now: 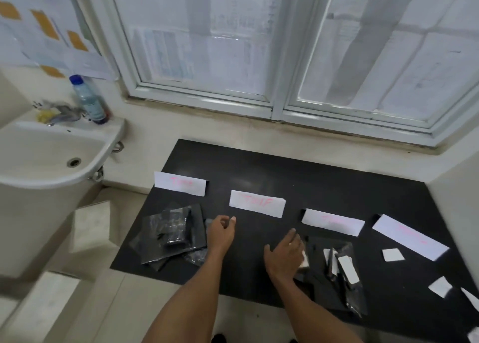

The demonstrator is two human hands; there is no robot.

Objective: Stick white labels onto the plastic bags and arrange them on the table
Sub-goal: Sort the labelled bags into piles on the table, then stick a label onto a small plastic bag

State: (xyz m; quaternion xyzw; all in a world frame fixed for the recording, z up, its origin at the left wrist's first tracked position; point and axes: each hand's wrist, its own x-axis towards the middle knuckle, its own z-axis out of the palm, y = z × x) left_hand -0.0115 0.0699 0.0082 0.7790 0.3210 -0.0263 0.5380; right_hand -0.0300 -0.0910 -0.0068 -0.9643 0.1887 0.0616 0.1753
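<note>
Two hands are over the black table, and the work splits cleanly between them. The left hand hovers just right of the left pile, a heap of dark bags by the table's left edge, in front of the leftmost of the signs. Its fingers are loosely curled, thumb near forefinger, with nothing plainly in them. A grey scrap shows beside the thumb, too blurred to call. No white shows on that pile, so those bags look unlabelled.

The right hand lies palm down, fingers straight and close together, on a bag at the left end of the right pile. A label peeks out from under the hand's right side. That reads as a press-down, label onto bag.

The right pile spreads off to that hand's right, toward the near edge. Its bags run long axis far to near, leaning a little toward the near right corner. One carries a white strip lined up the same way.

The loose labels lie further right again, toward the right edge, well apart from the left hand. So the geometry favours this: the next bare bag lies on the left hand's side, off to its left, and the next label lies on the right hand's side, past the right pile. Each hand is nearer its own supply, and the open stretch of table between them is the likely meeting place.
</note>
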